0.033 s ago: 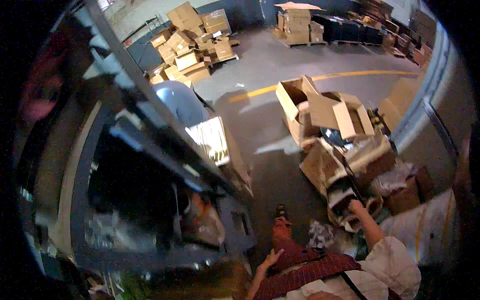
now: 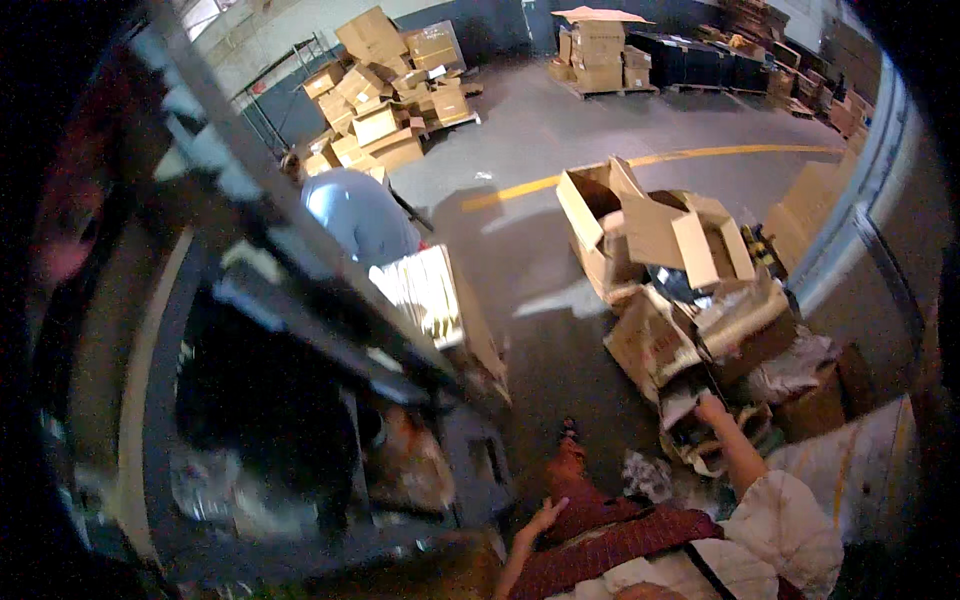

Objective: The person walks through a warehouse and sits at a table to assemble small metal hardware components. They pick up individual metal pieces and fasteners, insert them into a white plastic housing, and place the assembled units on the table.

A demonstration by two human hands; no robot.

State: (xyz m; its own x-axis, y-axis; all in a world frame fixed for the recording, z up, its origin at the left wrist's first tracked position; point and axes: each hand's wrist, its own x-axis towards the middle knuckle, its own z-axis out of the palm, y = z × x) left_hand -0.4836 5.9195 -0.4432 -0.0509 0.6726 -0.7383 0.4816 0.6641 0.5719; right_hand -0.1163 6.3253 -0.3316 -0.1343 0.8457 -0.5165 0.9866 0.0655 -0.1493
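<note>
right hand (image 2: 712, 408) is down at the mouth of an open brown bag (image 2: 690, 458), low on the person's right; fingers look curled, but whether they grip anything, can't tell. left hand (image 2: 545, 515) is empty, fingers loosely spread, beside the dark red trousers (image 2: 585, 505). the bag sits just in front of a torn carton (image 2: 645, 335), with open cardboard boxes (image 2: 655, 230) farther out and a white sack (image 2: 860, 450) to the right. contents are dark and too blurred to name.

to reach in well, probably best to bring the spare left hand over to steady the rim, since it looks soft and likely to fold. keep the right wrist clear of the torn edges; feet should avoid the crumpled bundle (image 2: 647, 477) near the bag.
</note>
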